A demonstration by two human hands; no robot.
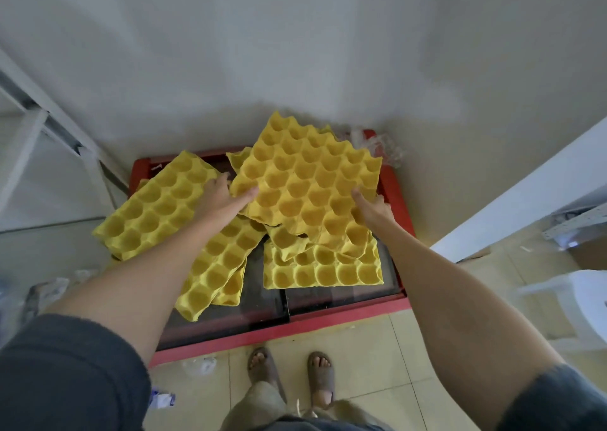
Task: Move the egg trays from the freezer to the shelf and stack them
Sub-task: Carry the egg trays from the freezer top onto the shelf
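Several yellow egg trays lie scattered on the dark glass lid of a red chest freezer [279,330]. I hold the topmost tray [305,177], tilted, between both hands. My left hand [223,197] grips its left edge, thumb on top. My right hand [372,209] grips its right lower edge. Another tray [154,207] leans at the left over the freezer's edge. One tray [322,271] lies flat at the front right, and more trays [216,260] overlap in the middle. A white metal shelf frame [36,115] stands at the left.
A white wall rises behind the freezer. A white panel [525,194] slants at the right, with a white plastic stool [584,302] below it. Crumpled plastic [381,145] lies at the freezer's back right corner. My sandalled feet [292,375] stand on yellow tiles; litter lies at the left.
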